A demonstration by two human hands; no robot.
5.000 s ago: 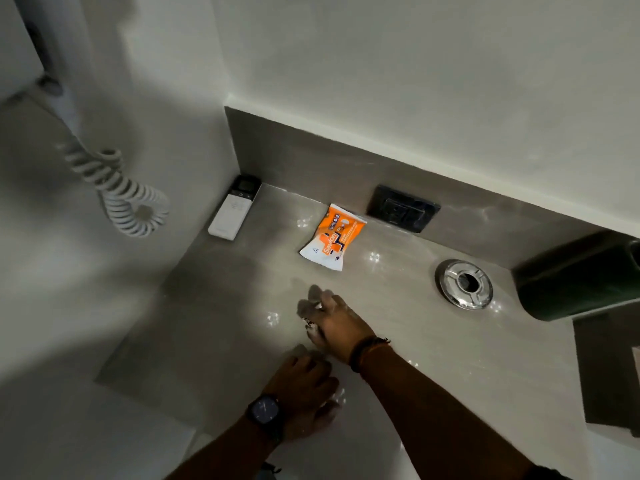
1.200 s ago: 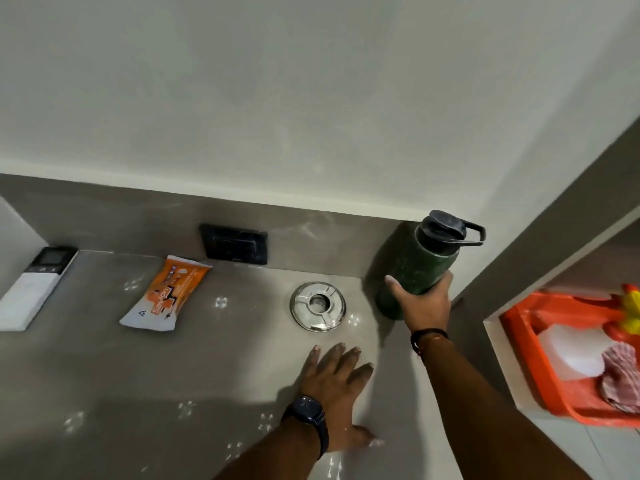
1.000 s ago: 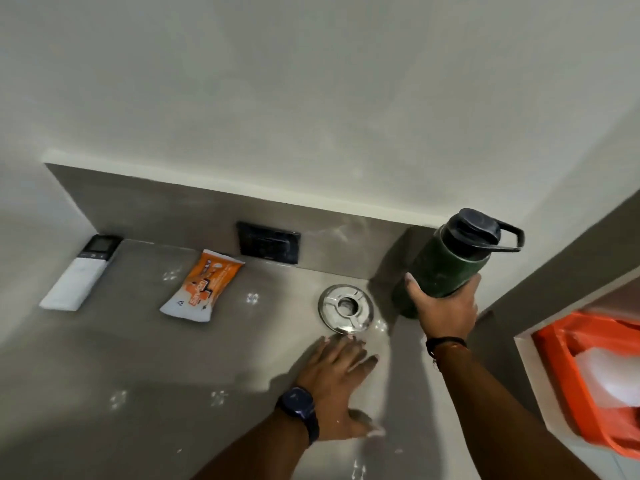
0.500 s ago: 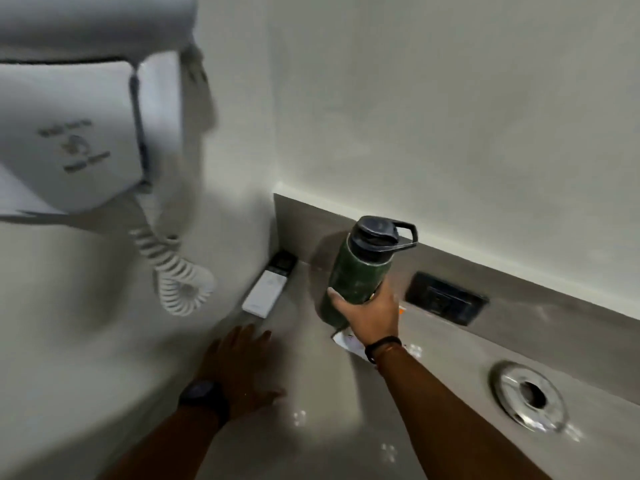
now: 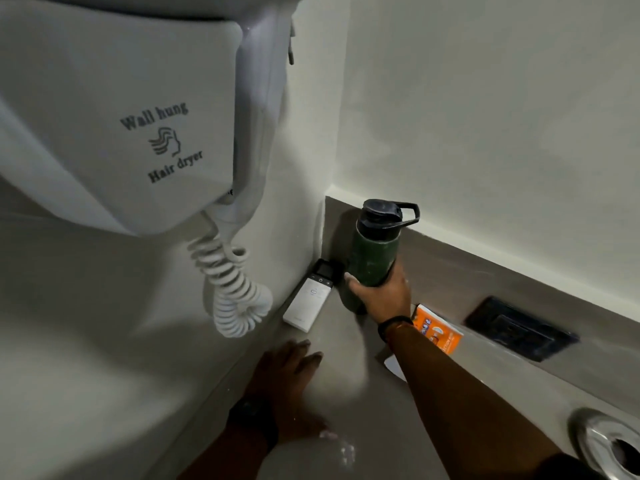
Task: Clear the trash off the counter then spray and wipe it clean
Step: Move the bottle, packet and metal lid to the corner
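Observation:
My right hand [image 5: 384, 294] grips a dark green bottle [image 5: 374, 258] with a black lid, upright in the far left corner of the grey counter [image 5: 346, 386]; whether its base touches the counter I cannot tell. An orange and white wrapper [image 5: 440, 332] lies flat just right of that hand, partly hidden under my right forearm. My left hand [image 5: 287, 379] rests flat on the counter near its left edge, fingers spread, holding nothing. A small wet patch [image 5: 341, 445] glistens beside my left wrist.
A white remote [image 5: 308, 301] lies against the left wall beside the bottle. A wall-hung hair dryer [image 5: 138, 126] with a coiled cord [image 5: 232, 289] hangs over the left side. A black socket [image 5: 519, 329] sits in the backsplash. A chrome ring [image 5: 609, 445] is set at the right.
My right hand carried the green bottle from the right end of the counter to the far left corner and lowered it beside the remote. My left hand slid left along the counter.

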